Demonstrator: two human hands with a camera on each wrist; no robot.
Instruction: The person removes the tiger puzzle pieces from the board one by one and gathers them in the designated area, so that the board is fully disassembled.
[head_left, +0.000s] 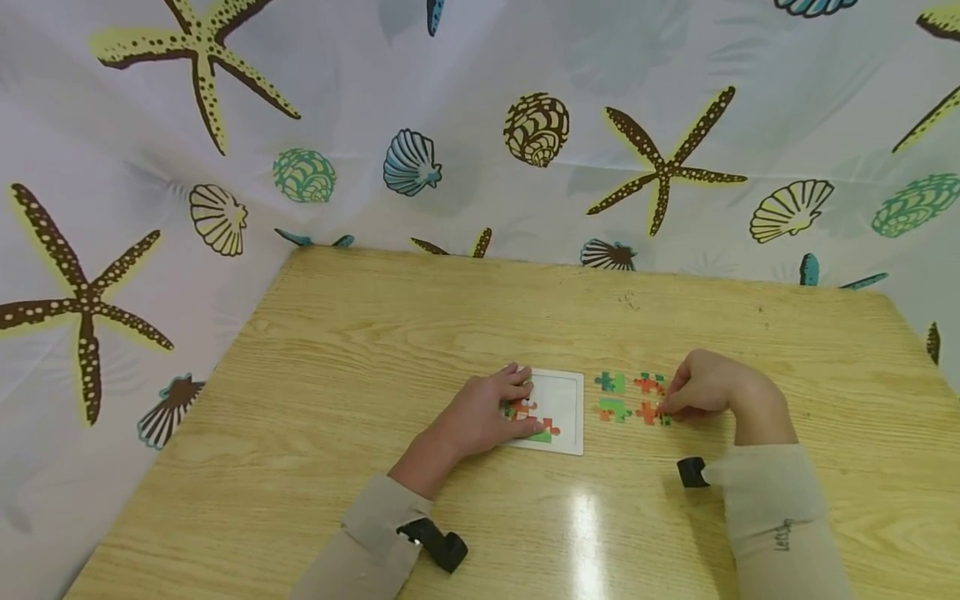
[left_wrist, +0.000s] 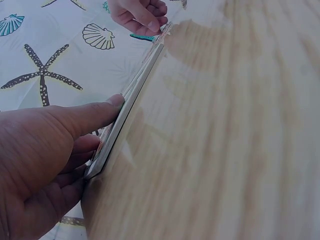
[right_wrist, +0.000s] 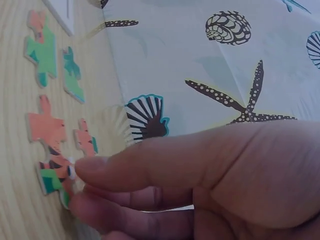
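My left hand (head_left: 483, 412) rests over the left part of a white puzzle board (head_left: 566, 400). Its thumb (left_wrist: 102, 112) lies on the board near a green and orange puzzle piece (head_left: 551, 431), and its fingers spread across the far side. Joined orange pieces (head_left: 522, 408) show partly between them. To the right of the board, my right hand (head_left: 705, 387) pinches the edge of an orange, green and black puzzle piece (right_wrist: 52, 172) between thumb and fingertips. That piece appears low at the table surface. The fingers hide part of it.
Loose pieces lie between board and right hand: a green one (head_left: 611, 382), a green and orange one (head_left: 613, 410) and an orange one (head_left: 647, 383). The wooden table (head_left: 375, 333) meets a shell-patterned curtain (head_left: 480, 192) at the back and left.
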